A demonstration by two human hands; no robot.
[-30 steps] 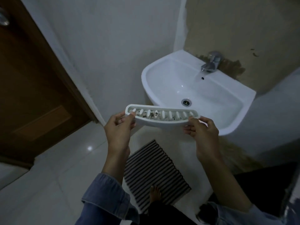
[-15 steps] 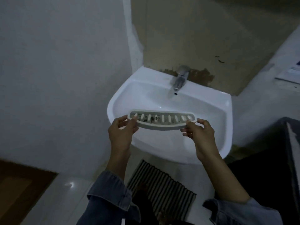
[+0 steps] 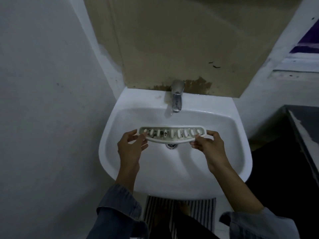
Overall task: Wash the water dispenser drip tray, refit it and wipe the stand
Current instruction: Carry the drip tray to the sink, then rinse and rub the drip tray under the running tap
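A curved white drip tray [image 3: 172,134] with a slotted grille and dark grime in its slots is held level over the white sink [image 3: 114,135]. My left hand [image 3: 132,145] pinches its left end and my right hand [image 3: 209,145] pinches its right end. The tray hangs just above the drain [image 3: 171,145], in front of the chrome tap [image 3: 177,96]. No water runs from the tap.
A grey wall stands close on the left. A dark counter edge [image 3: 303,128] juts in at the right. A striped mat [image 3: 203,211] lies on the floor below the sink, with my foot on it.
The view has swung from the door and floor to face the sink squarely. Both hands carried the tray forward, from beside the sink's front rim to over the basin.
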